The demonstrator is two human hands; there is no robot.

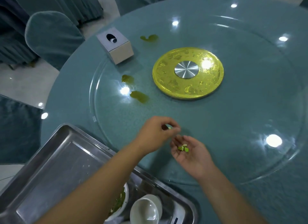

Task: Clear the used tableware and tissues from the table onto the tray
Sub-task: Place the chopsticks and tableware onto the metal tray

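Note:
My left hand (155,133) hovers over the glass turntable (233,123) and pinches a small green food scrap (169,127) between thumb and fingertips. Just right of it, my right hand (188,153) lies palm up, fingers relaxed, cupping several green food scraps (183,148). The steel tray (55,157) sits at the lower left, partly under my left forearm. In its near corner stand a white bowl (146,208) and a white plate (122,205) with green leftovers, half hidden by the arm.
A grey tissue box (116,46) stands at the table's far left edge. Three green sauce spills (139,96) (127,78) (149,38) mark the glass. A gold disc with a metal hub (188,73) fills the centre. Covered chairs (50,37) stand beyond the table.

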